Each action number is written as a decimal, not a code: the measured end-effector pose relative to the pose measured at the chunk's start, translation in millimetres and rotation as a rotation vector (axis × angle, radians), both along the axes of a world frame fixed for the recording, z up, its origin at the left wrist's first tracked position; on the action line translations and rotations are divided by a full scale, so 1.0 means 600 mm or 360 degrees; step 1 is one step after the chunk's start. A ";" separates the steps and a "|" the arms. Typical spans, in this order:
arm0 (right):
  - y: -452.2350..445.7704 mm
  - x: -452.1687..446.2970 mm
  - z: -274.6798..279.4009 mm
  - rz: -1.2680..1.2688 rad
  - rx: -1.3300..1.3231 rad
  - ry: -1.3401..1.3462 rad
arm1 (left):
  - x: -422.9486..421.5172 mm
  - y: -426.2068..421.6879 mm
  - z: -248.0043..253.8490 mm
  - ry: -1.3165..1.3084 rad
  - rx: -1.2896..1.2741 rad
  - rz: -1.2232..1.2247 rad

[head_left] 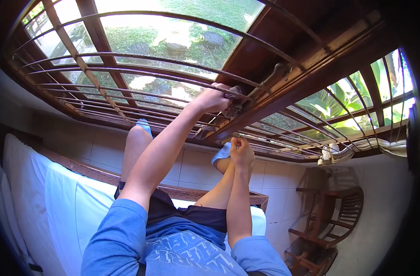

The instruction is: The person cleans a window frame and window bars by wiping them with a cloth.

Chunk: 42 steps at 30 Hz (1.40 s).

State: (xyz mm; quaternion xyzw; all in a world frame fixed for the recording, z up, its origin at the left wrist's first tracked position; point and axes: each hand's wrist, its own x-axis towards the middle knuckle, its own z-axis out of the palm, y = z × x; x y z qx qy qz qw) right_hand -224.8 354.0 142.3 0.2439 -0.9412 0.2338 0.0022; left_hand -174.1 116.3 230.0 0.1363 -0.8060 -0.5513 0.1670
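Note:
My left hand [215,99] reaches through the metal window bars, its fingers closed round a dark, bunched cloth [235,102] beside the wooden window frame [265,110]. Lower down and to the right, my right hand [242,151] is raised in front of the sill, fingers bent and pressed together near the lower bars. Whatever it may hold is too small to make out. A metal window handle [278,72] sits on the frame above and right of my left hand.
Horizontal bars [141,58] cross the windows. Below me is a bed with a wooden edge [97,171] and white sheet [62,193]. Wooden chairs [325,214] stand at the lower right. A tied pale curtain [345,152] hangs at the right window.

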 end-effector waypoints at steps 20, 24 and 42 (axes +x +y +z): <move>0.006 0.005 0.003 -0.0015 -0.0014 -0.0092 | 0.014 0.034 0.010 0.0703 -0.0025 -0.0063; 0.007 0.003 -0.004 -0.0002 -0.0055 -0.0061 | 0.001 0.024 -0.009 0.0703 -0.0049 -0.0109; 0.004 0.007 0.004 0.0017 -0.0024 -0.0083 | 0.000 0.021 -0.022 0.0486 -0.0385 0.0027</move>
